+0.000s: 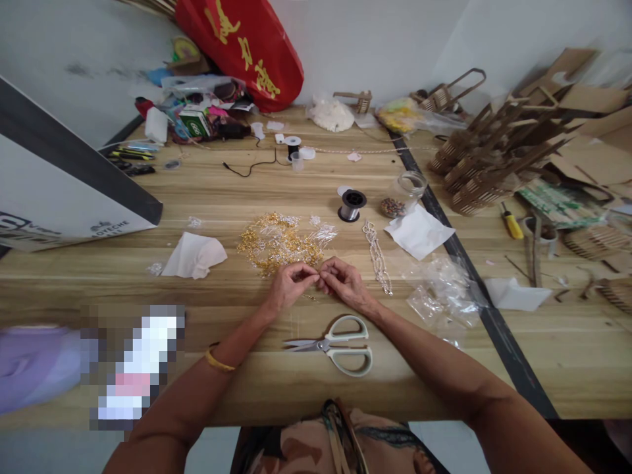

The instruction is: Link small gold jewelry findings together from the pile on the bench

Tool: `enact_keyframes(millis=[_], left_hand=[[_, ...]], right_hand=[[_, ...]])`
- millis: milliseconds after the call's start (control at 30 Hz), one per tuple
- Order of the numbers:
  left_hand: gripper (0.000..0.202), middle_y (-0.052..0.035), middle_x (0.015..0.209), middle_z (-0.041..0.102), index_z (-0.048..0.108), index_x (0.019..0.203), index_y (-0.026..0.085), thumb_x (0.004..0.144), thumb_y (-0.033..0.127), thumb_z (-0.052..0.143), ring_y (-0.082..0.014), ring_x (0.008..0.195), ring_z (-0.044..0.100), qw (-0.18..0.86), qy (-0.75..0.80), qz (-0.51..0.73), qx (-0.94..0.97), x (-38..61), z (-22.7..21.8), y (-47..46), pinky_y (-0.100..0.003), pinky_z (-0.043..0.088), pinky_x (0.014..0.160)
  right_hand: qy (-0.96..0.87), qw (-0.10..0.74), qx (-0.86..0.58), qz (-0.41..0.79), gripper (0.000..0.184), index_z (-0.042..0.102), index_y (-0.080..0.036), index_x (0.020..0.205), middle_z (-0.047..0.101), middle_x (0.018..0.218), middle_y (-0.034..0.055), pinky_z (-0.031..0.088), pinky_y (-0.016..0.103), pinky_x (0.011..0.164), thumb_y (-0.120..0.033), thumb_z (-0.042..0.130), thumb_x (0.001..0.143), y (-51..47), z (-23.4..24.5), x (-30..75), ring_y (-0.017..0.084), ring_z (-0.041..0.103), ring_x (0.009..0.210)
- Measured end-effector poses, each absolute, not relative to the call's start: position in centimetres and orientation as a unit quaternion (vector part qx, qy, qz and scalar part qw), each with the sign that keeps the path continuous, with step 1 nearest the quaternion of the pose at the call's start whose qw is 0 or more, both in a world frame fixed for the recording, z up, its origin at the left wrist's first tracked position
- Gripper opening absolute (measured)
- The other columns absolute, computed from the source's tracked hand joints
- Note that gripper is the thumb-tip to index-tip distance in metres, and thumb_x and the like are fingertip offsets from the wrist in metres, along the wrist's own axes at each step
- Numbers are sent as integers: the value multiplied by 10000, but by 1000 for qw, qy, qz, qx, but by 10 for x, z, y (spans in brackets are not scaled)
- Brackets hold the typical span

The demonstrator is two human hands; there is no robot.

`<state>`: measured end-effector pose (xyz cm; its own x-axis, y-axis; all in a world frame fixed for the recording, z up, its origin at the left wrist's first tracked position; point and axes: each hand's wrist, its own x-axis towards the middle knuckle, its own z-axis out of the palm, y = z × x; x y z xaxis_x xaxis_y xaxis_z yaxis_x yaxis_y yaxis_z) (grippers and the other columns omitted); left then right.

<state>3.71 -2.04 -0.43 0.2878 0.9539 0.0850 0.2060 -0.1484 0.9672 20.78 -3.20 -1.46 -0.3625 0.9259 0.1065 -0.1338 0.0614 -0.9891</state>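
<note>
My left hand (291, 284) and my right hand (342, 281) meet fingertip to fingertip above the wooden table. Both are closed in a pinch; whatever sits between the fingertips is too small to make out. Just beyond them spreads a pile of gold and silver jewelry findings (281, 242). Open-bladed scissors (328, 344) with pale handles lie nearer my body, under my wrists. A silver chain (377, 258) rests to the right of my right hand. Behind the pile stands a spool of wire (351, 205).
Left of the pile is a crumpled white cloth or paper (194, 255). Clear plastic bags (444, 293), a white paper sheet (419, 230) and a glass jar with beads (402, 196) lie to the right. Small bamboo baskets (486, 155) crowd the far right; a white box panel (64, 178) stands left.
</note>
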Motion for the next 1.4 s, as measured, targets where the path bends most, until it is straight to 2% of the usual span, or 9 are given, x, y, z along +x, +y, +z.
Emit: enact_keyframes(millis=[567,833,1033,1400], left_hand=[[167,-40,722,696,686,765,120,718,279,663,-145,682,614,524,454,386,608,35,-1,-17,-244,479,673],[218,-25,665,673,683,767,120,708,329,673,-107,572,546,577,450,371,572,34,-4,-15,-212,421,543],[248,-13,636,655,673,752,121,672,355,698,-98,547,524,606,455,368,539,35,-1,-15,-207,415,515],[246,-6,632,639,669,733,127,682,368,687,-91,542,494,587,463,372,551,34,-1,-14,-213,405,535]], right_hand=[[-569,442,-362,591,297,517,-167,842,562,665,-8,404,203,484,-458,580,846,-31,-14,209,86,506,528],[-582,425,-364,590,311,512,-165,836,571,656,-5,408,207,502,-472,564,852,-31,-15,211,94,516,539],[-598,409,-373,580,306,508,-165,822,561,643,-7,389,201,490,-466,552,856,-31,-16,212,92,505,529],[-621,394,-375,565,213,500,-168,794,522,616,-25,359,203,495,-367,553,849,-33,-15,214,92,468,526]])
